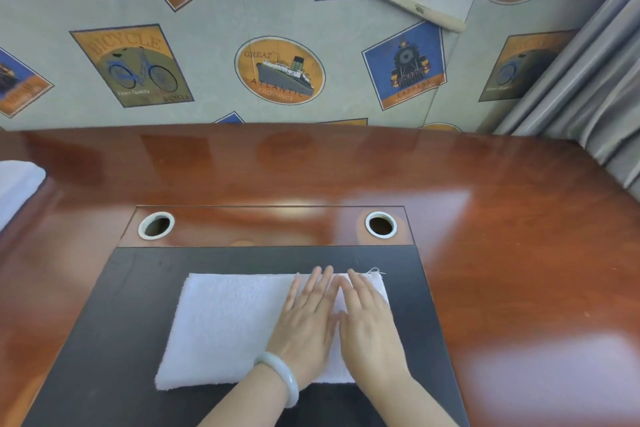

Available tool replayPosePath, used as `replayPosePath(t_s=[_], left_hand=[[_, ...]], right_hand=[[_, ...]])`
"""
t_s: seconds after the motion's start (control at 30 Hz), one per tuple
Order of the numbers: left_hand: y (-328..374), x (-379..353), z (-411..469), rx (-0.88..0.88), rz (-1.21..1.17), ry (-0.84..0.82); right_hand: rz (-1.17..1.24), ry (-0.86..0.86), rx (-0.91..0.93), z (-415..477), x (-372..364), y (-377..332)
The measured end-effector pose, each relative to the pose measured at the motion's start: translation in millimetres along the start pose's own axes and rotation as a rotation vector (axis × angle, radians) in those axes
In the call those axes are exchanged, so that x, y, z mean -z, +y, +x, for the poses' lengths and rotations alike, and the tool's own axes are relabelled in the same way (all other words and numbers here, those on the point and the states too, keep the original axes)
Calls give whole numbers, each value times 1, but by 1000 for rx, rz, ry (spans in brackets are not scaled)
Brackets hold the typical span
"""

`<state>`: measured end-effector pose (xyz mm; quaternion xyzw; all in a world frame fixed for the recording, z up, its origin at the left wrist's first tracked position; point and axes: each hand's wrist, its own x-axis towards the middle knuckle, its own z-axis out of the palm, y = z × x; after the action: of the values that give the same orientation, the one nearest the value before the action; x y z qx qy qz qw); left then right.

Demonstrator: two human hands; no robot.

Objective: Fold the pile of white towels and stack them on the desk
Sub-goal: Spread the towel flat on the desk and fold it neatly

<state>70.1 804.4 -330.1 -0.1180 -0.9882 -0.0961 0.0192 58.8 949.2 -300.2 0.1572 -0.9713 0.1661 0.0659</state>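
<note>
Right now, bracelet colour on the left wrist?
Pale green-white, jade-like bracelet; head view, the only one.

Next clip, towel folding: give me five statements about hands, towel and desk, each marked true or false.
1. Both the left hand and the right hand lie flat on the white terry towel. True.
2. The pale green bangle sits on the right wrist. False: left wrist.
3. The towel lies on the black rectangular desk mat. True.
4. The towel covers the two white-rimmed round holes. False: both lie uncovered beyond the mat.
5. A second white towel sits at the glossy brown desk's right edge. False: left edge.
</note>
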Motion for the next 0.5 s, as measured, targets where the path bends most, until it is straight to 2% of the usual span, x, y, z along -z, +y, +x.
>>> replayPosePath(t_s=[0.1,0.3,0.4,0.5], left_hand=[[-38,2,-27,100,82,-28],[-81,8,-49,124,170,-114],[-78,13,-45,134,171,-127],[-65,14,-39,104,143,-133]], right_hand=[[-120,-185,44,4,-20,2],[-220,-260,-58,-4,-29,13],[-219,-224,-103,2,-27,2],[-199,-206,-26,10,-30,-19]])
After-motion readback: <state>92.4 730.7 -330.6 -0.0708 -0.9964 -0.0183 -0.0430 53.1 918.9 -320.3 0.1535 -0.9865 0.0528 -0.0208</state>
